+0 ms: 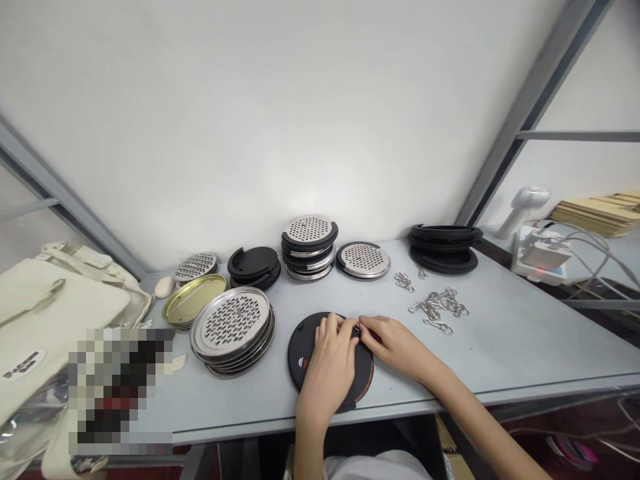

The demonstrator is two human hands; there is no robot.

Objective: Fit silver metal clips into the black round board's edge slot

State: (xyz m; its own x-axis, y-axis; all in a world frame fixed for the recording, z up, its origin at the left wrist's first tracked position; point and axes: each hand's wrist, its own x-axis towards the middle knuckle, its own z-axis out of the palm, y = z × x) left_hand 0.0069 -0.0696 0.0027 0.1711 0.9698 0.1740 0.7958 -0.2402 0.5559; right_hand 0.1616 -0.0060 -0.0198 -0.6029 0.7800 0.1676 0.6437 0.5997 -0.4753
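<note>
A black round disc lies on the grey table in front of me, with a small white-and-red mark on its left part and an orange-brown edge at lower right. My left hand rests across it, fingers bent and gripping near its upper right rim. At that same rim my right hand pinches with thumb and forefinger. A small dark piece shows between the two hands, but whatever the right fingertips hold is hidden. Loose metal hooks lie in a heap to the right.
Stacked metal grater discs and gold lids stand at left. Behind are black rings, a stack of perforated discs, a single perforated disc and black rings. A cream bag overlaps the left edge.
</note>
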